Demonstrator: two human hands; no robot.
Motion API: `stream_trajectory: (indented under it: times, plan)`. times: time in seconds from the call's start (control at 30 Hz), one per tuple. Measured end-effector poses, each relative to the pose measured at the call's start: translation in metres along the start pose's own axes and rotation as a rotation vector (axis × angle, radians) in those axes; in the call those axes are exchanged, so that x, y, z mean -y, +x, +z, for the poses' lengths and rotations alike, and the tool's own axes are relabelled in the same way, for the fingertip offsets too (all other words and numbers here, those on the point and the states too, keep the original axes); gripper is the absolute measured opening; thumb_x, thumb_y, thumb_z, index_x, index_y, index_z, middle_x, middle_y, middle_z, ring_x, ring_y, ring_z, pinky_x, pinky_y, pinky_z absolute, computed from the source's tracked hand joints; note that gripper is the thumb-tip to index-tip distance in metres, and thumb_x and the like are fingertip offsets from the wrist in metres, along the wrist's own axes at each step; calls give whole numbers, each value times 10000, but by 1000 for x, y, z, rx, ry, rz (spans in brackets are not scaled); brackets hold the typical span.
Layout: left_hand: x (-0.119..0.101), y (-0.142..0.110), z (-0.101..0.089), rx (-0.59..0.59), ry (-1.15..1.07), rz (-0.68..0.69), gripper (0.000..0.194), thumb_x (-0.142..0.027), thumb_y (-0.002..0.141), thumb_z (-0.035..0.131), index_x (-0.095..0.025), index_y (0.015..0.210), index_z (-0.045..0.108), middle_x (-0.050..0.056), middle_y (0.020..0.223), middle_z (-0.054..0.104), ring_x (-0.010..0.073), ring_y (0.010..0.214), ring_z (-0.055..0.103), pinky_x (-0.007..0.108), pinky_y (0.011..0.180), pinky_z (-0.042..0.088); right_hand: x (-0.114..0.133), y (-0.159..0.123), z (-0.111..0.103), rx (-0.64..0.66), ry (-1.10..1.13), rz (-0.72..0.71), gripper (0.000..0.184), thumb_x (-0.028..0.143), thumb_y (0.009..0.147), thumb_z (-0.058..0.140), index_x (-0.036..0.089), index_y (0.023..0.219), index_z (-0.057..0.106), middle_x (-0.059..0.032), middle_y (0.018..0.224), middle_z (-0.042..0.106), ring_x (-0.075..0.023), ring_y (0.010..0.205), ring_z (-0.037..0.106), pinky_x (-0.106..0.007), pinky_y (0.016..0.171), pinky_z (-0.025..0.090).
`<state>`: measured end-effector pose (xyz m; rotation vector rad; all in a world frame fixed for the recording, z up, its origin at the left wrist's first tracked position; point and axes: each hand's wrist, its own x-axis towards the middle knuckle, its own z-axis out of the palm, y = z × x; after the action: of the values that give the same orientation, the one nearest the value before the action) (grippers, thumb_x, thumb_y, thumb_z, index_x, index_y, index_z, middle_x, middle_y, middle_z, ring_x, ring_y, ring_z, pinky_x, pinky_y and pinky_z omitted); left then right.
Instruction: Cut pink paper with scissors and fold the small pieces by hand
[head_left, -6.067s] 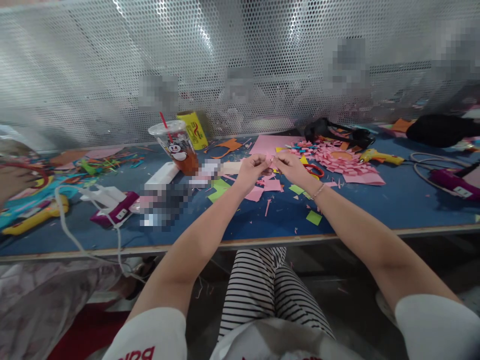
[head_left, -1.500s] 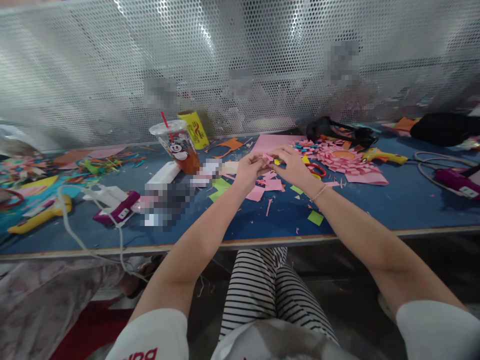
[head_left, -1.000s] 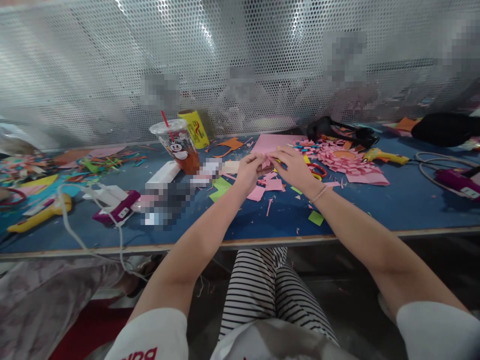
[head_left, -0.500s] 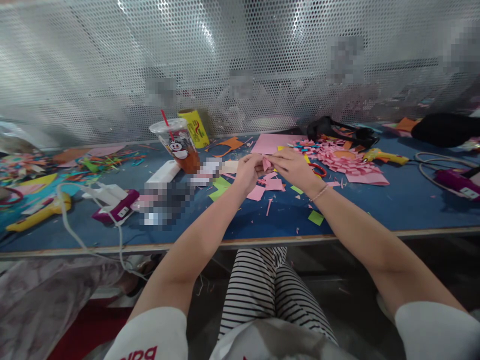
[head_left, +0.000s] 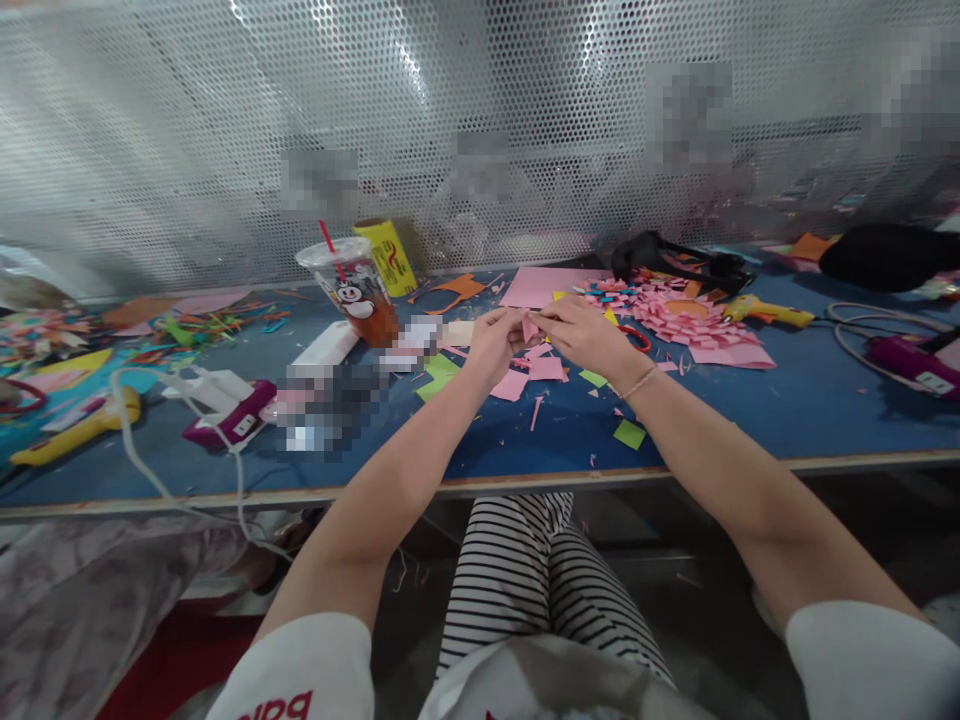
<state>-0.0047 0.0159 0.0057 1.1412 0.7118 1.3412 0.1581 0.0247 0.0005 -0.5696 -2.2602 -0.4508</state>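
Note:
A small piece of pink paper (head_left: 529,326) is held between both hands, just above the blue table (head_left: 480,450). My left hand (head_left: 496,340) pinches it from the left, fingers curled. On the other side, the fingertips of my right hand (head_left: 589,335) are closed on its right edge. Cut pink paper pieces (head_left: 547,368) lie below the hands, with green paper (head_left: 437,377) to the left. Red-handled scissors (head_left: 637,340) lie beside my right hand, partly hidden by it. A fringed pink paper flower (head_left: 682,318) rests farther right.
A drink cup with a straw (head_left: 360,300) and a yellow tube (head_left: 390,260) stand at the back left. Yellow glue guns (head_left: 769,312) lie at both sides. Purple power strips (head_left: 232,415) trail white cables. A perforated metal panel (head_left: 525,130) closes the back. Another person's legs (head_left: 120,590) are at left.
Both hands stay almost in place, still holding the pink paper between them. The view has shifted very slightly; nothing else has visibly moved.

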Motion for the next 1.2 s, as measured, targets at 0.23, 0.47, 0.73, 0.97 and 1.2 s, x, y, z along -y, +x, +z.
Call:
stream_trajectory:
  times: [0.23,0.47,0.73,0.97,1.2]
  plan:
    - [6,8,-4,27,187,216,192,-321,695,648,-147,632,597,-7,601,578,97,584,574,272,652,520,2,6,11,-333,487,558,146,290,822,520,186,834,621,-50,842,592,-167,830,556,-334,744,475]
    - [5,6,-2,63,346,293,261,-420,742,607,-166,683,599,2,673,585,109,626,590,272,651,523,0,9,20,-310,1141,942,328,467,663,672,207,824,556,15,784,550,-90,662,531,-240,595,492]
    - [6,5,-1,84,344,278,229,-389,762,590,-169,701,602,-9,665,572,99,609,568,288,663,523,0,8,19,-278,1216,893,291,420,609,729,171,713,618,23,623,582,-88,566,559,-240,581,496]
    - [2,2,3,93,350,255,227,-321,777,570,-164,614,575,-7,627,562,91,600,546,271,675,497,-2,6,20,-261,1158,865,294,415,596,735,161,677,611,14,605,593,-89,551,558,-233,551,478]
    - [1,-2,6,28,424,269,178,-292,787,545,-165,675,599,-7,605,572,102,577,567,277,659,491,-3,5,21,-240,1075,837,289,420,637,708,156,618,591,16,552,567,-84,508,518,-236,520,440]
